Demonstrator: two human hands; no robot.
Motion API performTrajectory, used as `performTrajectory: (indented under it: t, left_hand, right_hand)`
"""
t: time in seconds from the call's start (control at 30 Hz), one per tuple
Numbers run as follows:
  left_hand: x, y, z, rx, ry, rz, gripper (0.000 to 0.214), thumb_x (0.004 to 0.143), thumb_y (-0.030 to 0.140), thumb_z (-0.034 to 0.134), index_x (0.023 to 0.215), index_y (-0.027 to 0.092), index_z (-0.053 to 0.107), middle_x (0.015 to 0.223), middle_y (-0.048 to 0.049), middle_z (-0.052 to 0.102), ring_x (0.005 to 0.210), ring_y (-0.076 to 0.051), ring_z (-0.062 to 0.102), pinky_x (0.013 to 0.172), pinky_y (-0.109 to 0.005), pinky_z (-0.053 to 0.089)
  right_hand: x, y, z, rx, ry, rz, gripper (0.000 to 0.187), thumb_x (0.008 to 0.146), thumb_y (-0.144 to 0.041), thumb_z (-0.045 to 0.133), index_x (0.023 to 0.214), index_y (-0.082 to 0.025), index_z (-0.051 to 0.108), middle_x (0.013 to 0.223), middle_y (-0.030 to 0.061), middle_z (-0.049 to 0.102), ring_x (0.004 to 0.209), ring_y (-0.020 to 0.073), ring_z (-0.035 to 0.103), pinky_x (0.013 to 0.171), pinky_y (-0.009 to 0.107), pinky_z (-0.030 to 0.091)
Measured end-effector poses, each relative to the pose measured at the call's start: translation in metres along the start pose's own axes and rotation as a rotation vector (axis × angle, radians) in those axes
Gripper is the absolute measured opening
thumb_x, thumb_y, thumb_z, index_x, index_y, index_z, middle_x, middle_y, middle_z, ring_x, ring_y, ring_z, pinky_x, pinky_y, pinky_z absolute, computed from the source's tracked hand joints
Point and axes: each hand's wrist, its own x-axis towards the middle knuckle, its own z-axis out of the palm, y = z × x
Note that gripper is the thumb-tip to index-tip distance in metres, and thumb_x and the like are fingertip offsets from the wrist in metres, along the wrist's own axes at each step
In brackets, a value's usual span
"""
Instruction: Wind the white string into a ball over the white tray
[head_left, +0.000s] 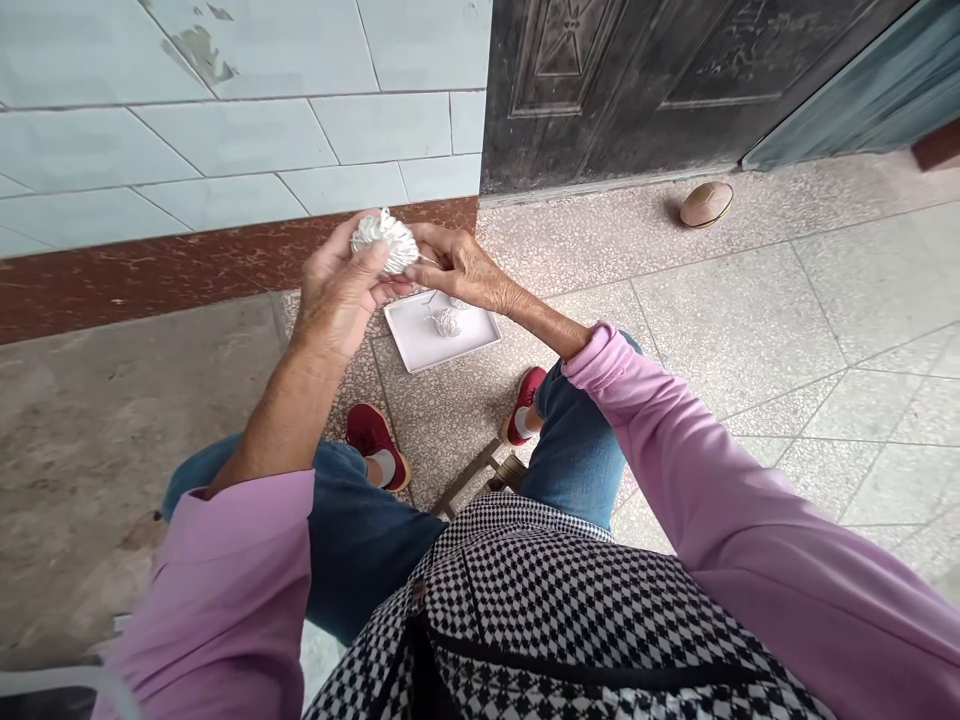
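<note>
Your left hand [337,290] cups a white ball [385,241], your right hand [459,268] pinches its strand — a loosened grip could drop it beside the tray [420,350].

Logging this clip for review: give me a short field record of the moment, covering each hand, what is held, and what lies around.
left hand: left hand grips a white wound bundle from the left
right hand: right hand pinches at the bundle's right side
below the hands: white tray on the floor, with a smaller white bundle in it
posture: seated, red shoes on the terrazzo floor
background: tiled wall, dark door, brown ball by the door
</note>
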Motion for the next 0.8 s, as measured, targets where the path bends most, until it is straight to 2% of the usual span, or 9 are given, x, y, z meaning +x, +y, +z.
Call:
performTrajectory:
  t: [0.07, 0.17, 0.3, 0.4, 0.5, 0.6, 0.67, 0.73, 0.8]
  left_hand:
    - [-0.001, -0.001, 0.001, 0.014, -0.005, 0.02, 0.087, 0.081, 0.071, 0.117, 0.147, 0.029, 0.078, 0.156, -0.0152, 0.085, 0.136, -0.04, 0.086, 0.1, -0.055, 0.083]
    - [-0.001, 0.002, -0.002, 0.004, -0.02, 0.001, 0.091, 0.078, 0.076, 0.12, 0.145, 0.025, 0.083, 0.152, -0.0192, 0.086, 0.13, -0.04, 0.087, 0.1, -0.058, 0.084]
    - [0.0, 0.01, -0.016, 0.036, -0.096, -0.04, 0.087, 0.078, 0.07, 0.122, 0.14, 0.02, 0.089, 0.147, -0.0224, 0.089, 0.124, -0.039, 0.088, 0.094, -0.053, 0.084]
    - [-0.002, 0.016, -0.021, 0.071, -0.192, -0.069, 0.086, 0.073, 0.055, 0.123, 0.142, 0.017, 0.089, 0.142, -0.0214, 0.092, 0.12, -0.037, 0.088, 0.09, -0.046, 0.082]
    - [-0.003, 0.019, -0.017, 0.059, -0.198, -0.073, 0.081, 0.07, 0.048, 0.122, 0.138, 0.019, 0.088, 0.138, -0.0187, 0.093, 0.12, -0.037, 0.086, 0.09, -0.045, 0.082]
    - [-0.001, 0.021, -0.013, -0.036, -0.104, -0.078, 0.074, 0.066, 0.047, 0.122, 0.127, 0.023, 0.087, 0.144, -0.0176, 0.092, 0.135, -0.042, 0.083, 0.099, -0.053, 0.084]
    - [0.002, 0.02, -0.015, -0.077, -0.062, -0.075, 0.068, 0.067, 0.048, 0.122, 0.12, 0.027, 0.085, 0.148, -0.0157, 0.09, 0.145, -0.044, 0.081, 0.108, -0.057, 0.083]
    - [0.005, 0.016, -0.019, -0.067, -0.053, -0.068, 0.062, 0.072, 0.052, 0.119, 0.115, 0.03, 0.08, 0.147, -0.0133, 0.089, 0.148, -0.043, 0.081, 0.114, -0.06, 0.082]
    - [0.009, 0.009, -0.024, -0.034, -0.039, -0.06, 0.063, 0.077, 0.059, 0.117, 0.112, 0.03, 0.073, 0.14, -0.0125, 0.087, 0.145, -0.041, 0.082, 0.113, -0.062, 0.082]
  right_hand:
    - [0.001, 0.002, 0.001, 0.041, -0.005, 0.021, 0.099, 0.103, -0.099, 0.077, 0.151, -0.013, 0.091, 0.094, 0.0065, 0.076, 0.116, 0.031, 0.075, 0.098, 0.046, 0.058]
    - [0.004, 0.002, -0.002, 0.082, 0.006, 0.031, 0.079, 0.106, -0.09, 0.086, 0.134, -0.016, 0.094, 0.093, 0.0059, 0.079, 0.116, 0.0298, 0.075, 0.097, 0.044, 0.058]
    - [0.005, 0.002, -0.012, 0.139, -0.075, 0.023, 0.038, 0.112, -0.039, 0.085, 0.14, -0.013, 0.086, 0.088, -0.0031, 0.068, 0.091, 0.0191, 0.063, 0.086, 0.034, 0.054]
    - [0.003, 0.001, -0.017, 0.199, -0.154, 0.051, 0.03, 0.113, -0.023, 0.081, 0.142, -0.013, 0.079, 0.085, -0.0067, 0.061, 0.081, 0.0144, 0.054, 0.076, 0.029, 0.048]
    - [0.002, 0.003, -0.018, 0.301, -0.18, 0.081, 0.034, 0.114, -0.02, 0.077, 0.147, -0.014, 0.073, 0.088, -0.0076, 0.063, 0.074, 0.0128, 0.051, 0.068, 0.028, 0.045]
    - [0.002, 0.006, -0.013, 0.365, -0.1, 0.063, 0.037, 0.117, -0.031, 0.072, 0.151, -0.015, 0.07, 0.087, -0.0086, 0.061, 0.074, 0.0139, 0.053, 0.07, 0.03, 0.049]
    - [0.004, 0.007, -0.006, 0.295, -0.011, 0.07, 0.04, 0.123, -0.054, 0.07, 0.138, -0.018, 0.075, 0.081, -0.0069, 0.06, 0.079, 0.0168, 0.059, 0.076, 0.034, 0.052]
    - [0.005, 0.003, 0.0, 0.17, 0.027, 0.076, 0.055, 0.122, -0.076, 0.068, 0.115, -0.022, 0.079, 0.077, -0.0017, 0.064, 0.09, 0.0207, 0.068, 0.083, 0.038, 0.055]
    - [0.004, -0.007, 0.005, 0.053, 0.006, 0.066, 0.058, 0.12, -0.078, 0.072, 0.094, -0.026, 0.076, 0.078, 0.0042, 0.07, 0.1, 0.0244, 0.074, 0.092, 0.041, 0.059]
